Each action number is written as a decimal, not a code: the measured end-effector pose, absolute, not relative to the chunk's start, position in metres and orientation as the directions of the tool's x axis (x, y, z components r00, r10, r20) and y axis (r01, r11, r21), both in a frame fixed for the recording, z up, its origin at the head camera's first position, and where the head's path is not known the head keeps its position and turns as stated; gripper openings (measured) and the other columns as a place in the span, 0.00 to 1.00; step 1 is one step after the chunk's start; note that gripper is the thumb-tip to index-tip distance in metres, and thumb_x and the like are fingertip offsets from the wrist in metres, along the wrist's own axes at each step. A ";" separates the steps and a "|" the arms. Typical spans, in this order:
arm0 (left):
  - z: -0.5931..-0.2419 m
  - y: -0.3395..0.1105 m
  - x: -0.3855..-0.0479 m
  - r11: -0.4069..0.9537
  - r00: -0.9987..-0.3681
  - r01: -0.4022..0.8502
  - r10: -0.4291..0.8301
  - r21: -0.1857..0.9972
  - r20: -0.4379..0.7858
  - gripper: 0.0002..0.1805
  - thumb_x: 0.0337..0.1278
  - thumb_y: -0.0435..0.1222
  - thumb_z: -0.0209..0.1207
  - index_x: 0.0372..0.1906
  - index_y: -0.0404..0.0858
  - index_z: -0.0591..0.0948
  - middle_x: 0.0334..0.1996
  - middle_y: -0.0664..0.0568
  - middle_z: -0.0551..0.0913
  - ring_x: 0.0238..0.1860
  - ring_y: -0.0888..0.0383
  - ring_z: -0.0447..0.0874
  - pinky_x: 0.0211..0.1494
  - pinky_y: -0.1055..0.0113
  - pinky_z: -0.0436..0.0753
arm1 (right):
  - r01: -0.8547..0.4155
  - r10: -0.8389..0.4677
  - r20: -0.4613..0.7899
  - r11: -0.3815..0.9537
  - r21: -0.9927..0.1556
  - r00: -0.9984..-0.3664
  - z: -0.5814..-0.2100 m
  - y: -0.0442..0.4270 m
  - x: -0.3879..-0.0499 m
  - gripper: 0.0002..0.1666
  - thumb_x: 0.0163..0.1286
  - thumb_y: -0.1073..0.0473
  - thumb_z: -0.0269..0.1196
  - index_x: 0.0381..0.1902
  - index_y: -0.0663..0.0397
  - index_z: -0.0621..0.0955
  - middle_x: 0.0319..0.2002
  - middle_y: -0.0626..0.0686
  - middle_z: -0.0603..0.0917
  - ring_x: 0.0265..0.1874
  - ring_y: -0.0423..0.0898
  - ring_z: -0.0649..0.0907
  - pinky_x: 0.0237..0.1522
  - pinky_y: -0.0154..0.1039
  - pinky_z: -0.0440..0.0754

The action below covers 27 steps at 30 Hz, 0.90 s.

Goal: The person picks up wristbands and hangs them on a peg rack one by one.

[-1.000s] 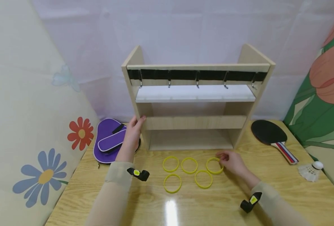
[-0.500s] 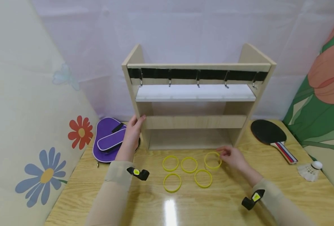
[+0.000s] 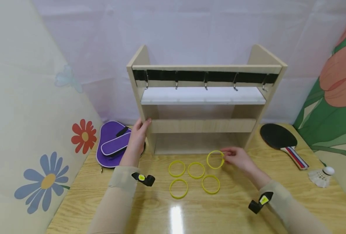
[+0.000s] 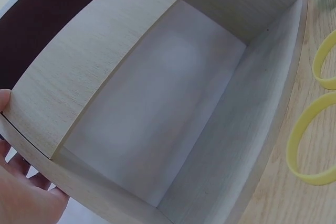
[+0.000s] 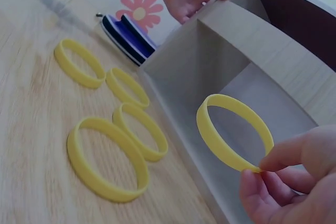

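Note:
A yellow ring-shaped band (image 5: 212,137) is pinched at its edge between the thumb and fingers of my right hand (image 3: 239,160), lifted above the table in front of the shelf's bottom compartment. My left hand (image 3: 138,133) grips the left side panel of the wooden shelf (image 3: 202,126), thumb on the front and fingers behind the panel. Several more yellow bands lie flat on the table, among them one band (image 3: 196,170) in the middle and another band (image 3: 179,188) nearer the front. Across the shelf's top runs a black strip with several metal hooks (image 3: 206,85).
Left of the shelf lies a purple paddle case (image 3: 111,146). On the right are a black table tennis paddle (image 3: 279,136) and a white shuttlecock (image 3: 321,177). A white shelf board (image 3: 202,96) sits behind the hooks. Flower-patterned cloth borders both sides of the wooden table (image 3: 219,214).
My right hand has raised the far-right yellow band off the table and carried it left and toward the shelf. My left hand stays on the side panel.

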<state>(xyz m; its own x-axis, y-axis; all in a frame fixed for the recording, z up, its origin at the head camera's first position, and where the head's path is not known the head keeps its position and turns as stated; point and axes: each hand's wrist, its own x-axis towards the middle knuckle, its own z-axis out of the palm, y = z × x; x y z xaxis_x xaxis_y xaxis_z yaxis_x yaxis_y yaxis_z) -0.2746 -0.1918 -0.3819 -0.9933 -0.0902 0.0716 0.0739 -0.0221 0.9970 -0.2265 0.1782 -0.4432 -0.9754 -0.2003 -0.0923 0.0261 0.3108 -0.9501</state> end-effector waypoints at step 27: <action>-0.384 -0.192 -0.277 -0.033 -0.991 0.070 -0.114 0.997 0.066 0.26 0.74 0.40 0.47 0.74 0.42 0.65 0.66 0.41 0.70 0.58 0.56 0.70 0.65 0.62 0.68 | 0.022 -0.296 -0.075 0.178 -0.984 -0.952 -0.393 0.145 -0.232 0.22 0.69 0.70 0.58 0.58 0.79 0.73 0.42 0.58 0.83 0.34 0.38 0.85 0.44 0.36 0.85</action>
